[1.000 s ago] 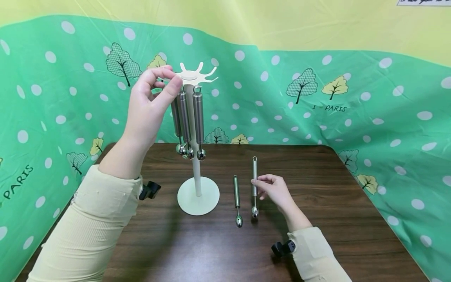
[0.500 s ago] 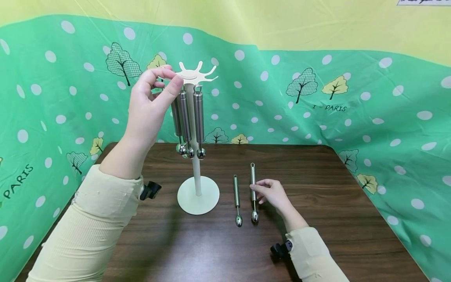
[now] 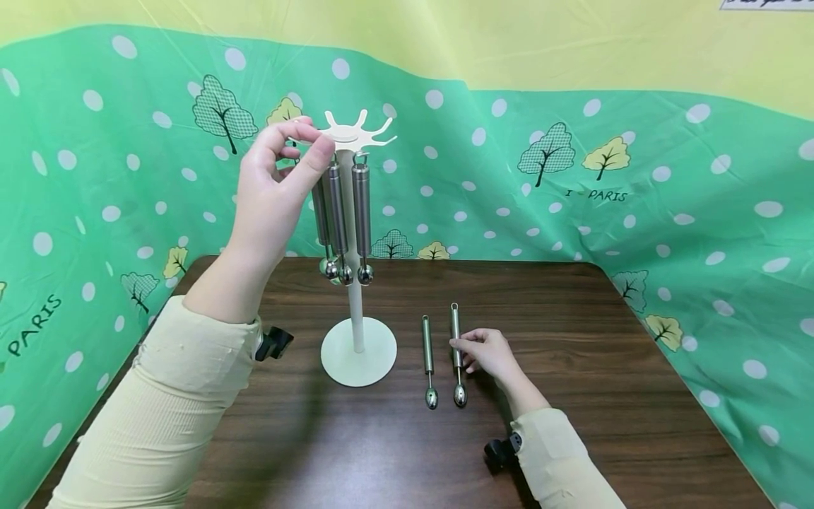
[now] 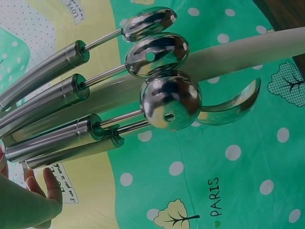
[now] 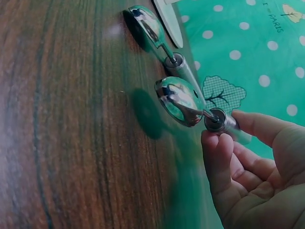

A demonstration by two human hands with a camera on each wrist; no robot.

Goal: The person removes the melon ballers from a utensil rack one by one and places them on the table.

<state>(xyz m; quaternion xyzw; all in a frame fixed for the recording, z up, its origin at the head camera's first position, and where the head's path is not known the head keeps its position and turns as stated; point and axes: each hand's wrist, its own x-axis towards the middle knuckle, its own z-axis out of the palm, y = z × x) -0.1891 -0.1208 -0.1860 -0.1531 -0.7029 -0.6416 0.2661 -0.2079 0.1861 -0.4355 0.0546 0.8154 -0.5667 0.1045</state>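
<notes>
Right hand (image 3: pixel 492 351): thumb and fingers are pinched on the handle of a steel melon baller (image 3: pixel 456 350), which is laid flat on the bench (image 3: pixel 604 382), its scoop end pointed toward the near edge. In the right wrist view the fingertips (image 5: pixel 217 143) are seen closed about the handle just behind the scoop. A second baller (image 3: pixel 428 357) is laid parallel just beside it, on the side toward the stand, untouched.

Left hand (image 3: pixel 276 187): raised high, thumb and forefinger pinched at the hooked crown (image 3: pixel 350 134) of a white stand (image 3: pixel 357 350). Several steel utensils (image 3: pixel 346 212) are hung from the hooks, scoops downward; exactly what is pinched, hook or hanging loop, cannot be told. The round base is set toward the middle of the bench, nearer its left edge. A green dotted cloth (image 3: pixel 636 177) is hung behind the far edge.
</notes>
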